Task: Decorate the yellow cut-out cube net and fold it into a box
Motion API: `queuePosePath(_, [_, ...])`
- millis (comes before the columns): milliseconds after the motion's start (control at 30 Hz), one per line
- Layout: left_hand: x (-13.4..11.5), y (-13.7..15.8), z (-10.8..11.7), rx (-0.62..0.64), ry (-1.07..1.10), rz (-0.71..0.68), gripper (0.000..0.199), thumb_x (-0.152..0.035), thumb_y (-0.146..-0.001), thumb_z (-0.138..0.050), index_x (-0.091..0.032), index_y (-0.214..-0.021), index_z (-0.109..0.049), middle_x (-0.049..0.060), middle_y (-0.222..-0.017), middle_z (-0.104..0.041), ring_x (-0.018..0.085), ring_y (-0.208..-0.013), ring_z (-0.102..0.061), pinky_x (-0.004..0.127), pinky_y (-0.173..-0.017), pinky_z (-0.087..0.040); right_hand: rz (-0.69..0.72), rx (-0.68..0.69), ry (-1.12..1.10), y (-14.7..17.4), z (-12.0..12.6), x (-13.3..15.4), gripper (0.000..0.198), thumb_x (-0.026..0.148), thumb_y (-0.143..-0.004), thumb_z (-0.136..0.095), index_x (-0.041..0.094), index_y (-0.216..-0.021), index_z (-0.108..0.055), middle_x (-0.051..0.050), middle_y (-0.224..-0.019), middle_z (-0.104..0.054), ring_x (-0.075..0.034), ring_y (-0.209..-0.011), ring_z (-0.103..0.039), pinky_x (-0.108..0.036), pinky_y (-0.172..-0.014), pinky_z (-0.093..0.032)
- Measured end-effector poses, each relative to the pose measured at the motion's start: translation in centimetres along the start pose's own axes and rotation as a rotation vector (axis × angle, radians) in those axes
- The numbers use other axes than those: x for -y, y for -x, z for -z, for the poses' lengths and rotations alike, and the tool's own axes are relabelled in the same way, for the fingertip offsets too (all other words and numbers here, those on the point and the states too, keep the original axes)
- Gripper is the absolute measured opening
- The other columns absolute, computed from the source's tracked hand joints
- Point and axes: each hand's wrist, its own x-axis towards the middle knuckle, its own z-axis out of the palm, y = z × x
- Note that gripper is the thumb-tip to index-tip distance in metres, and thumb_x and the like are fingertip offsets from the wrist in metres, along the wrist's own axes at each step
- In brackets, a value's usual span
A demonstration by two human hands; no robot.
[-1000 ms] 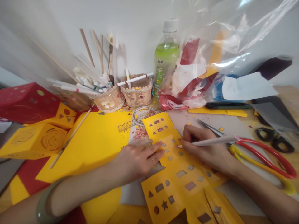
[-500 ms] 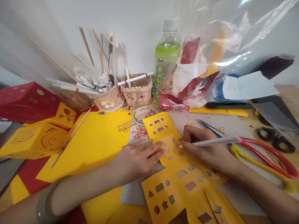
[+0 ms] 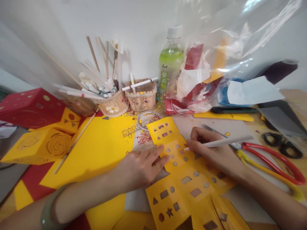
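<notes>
A yellow cardstock sheet (image 3: 182, 179) with cut-out stars, triangles, circles and rectangles lies in front of me, shaped like a box's unfolded sides. My left hand (image 3: 145, 164) rests on its left edge, fingers stretched out and apart, wearing a ring and a green bangle (image 3: 46, 209). To the right, my right hand (image 3: 208, 145) grips a slim white pen-shaped tool (image 3: 224, 141). The tool slants, its tip at the sheet near the small cut-outs; whether the tip is a blade or a nib is too small to tell.
Behind stand wooden-stick holders (image 3: 141, 99) with markers, and a green drink bottle (image 3: 170, 64). Red-and-yellow-handled scissors (image 3: 271, 159) and black-handled scissors (image 3: 283, 143) lie right. A red box (image 3: 31, 107) and yellow box (image 3: 35, 145) sit left, near a thin stick (image 3: 76, 140).
The view has shifted slightly. My left fingers have spread a little more on the sheet. The tool's tip stays around the same group of cut-outs, and its back end has dipped slightly.
</notes>
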Motion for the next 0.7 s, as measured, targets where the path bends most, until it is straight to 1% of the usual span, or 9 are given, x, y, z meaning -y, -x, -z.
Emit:
queuePosePath(100, [-0.2,0.0,0.1,-0.036,-0.033,0.026,0.029,-0.018,-0.090,-0.037,-0.018,-0.106,-0.060,0.011,-0.108,-0.065,0.015,-0.063,-0.064,0.025,-0.045,-0.049,0.006,-0.010,-0.015,0.0,-0.1,-0.1,0.024,0.029,-0.083,-0.048,0.020,-0.063,-0.040,0.006,-0.054,-0.042,-0.009,-0.048,-0.036,-0.021,-0.042,-0.027])
queuePosePath(200, [-0.1,0.0,0.0,-0.046,-0.027,0.038,0.030,-0.014,-0.089,-0.035,-0.013,-0.105,-0.061,0.010,-0.108,-0.065,0.015,-0.066,-0.064,0.024,-0.047,-0.050,-0.004,-0.028,-0.073,0.1,-0.3,-0.1,0.022,0.032,-0.085,-0.047,0.021,-0.067,-0.041,0.006,-0.057,-0.042,-0.008,-0.048,-0.036,-0.020,-0.040,-0.027])
queuePosePath(267, [0.0,0.0,-0.1,-0.049,-0.015,0.033,0.031,-0.012,-0.088,-0.034,-0.011,-0.105,-0.060,0.010,-0.108,-0.065,0.015,-0.068,-0.065,0.024,-0.049,-0.050,-0.016,-0.036,-0.119,0.1,-0.3,0.0,0.021,0.033,-0.084,-0.049,0.021,-0.069,-0.041,0.006,-0.058,-0.041,-0.008,-0.047,-0.035,-0.020,-0.039,-0.026])
queuePosePath(367, [0.1,-0.1,-0.2,-0.059,-0.006,0.031,0.031,-0.011,-0.087,-0.033,-0.011,-0.103,-0.060,0.010,-0.106,-0.065,0.014,-0.064,-0.064,0.023,-0.046,-0.049,-0.004,-0.051,-0.179,0.1,0.0,0.6,0.023,0.033,-0.081,-0.054,0.021,-0.068,-0.041,0.006,-0.058,-0.040,-0.008,-0.048,-0.035,-0.019,-0.039,-0.027])
queuePosePath(500, [0.0,-0.1,-0.4,-0.076,0.005,0.048,0.030,-0.013,-0.088,-0.032,-0.012,-0.099,-0.060,0.009,-0.106,-0.066,0.013,-0.061,-0.064,0.022,-0.044,-0.048,0.061,-0.112,-0.226,-0.3,0.7,1.8,0.022,0.034,-0.077,-0.060,0.019,-0.067,-0.048,0.003,-0.063,-0.046,-0.009,-0.055,-0.041,-0.020,-0.047,-0.032])
queuePosePath(567, [0.0,-0.2,-0.4,-0.087,0.012,0.052,0.030,-0.013,-0.088,-0.032,-0.011,-0.099,-0.060,0.009,-0.105,-0.066,0.012,-0.060,-0.064,0.022,-0.044,-0.048,0.074,-0.096,-0.225,-0.8,0.8,2.3,0.021,0.034,-0.077,-0.061,0.019,-0.066,-0.050,0.003,-0.063,-0.047,-0.009,-0.056,-0.042,-0.021,-0.049,-0.032])
queuePosePath(700, [-0.1,-0.3,-0.5,-0.112,0.004,0.055,0.031,-0.012,-0.087,-0.031,-0.009,-0.097,-0.061,0.010,-0.103,-0.067,0.015,-0.069,-0.065,0.024,-0.045,-0.049,0.085,0.013,-0.185,-1.8,0.1,2.7,0.022,0.029,-0.076,-0.060,0.019,-0.064,-0.045,0.005,-0.058,-0.043,-0.009,-0.052,-0.037,-0.021,-0.045,-0.028])
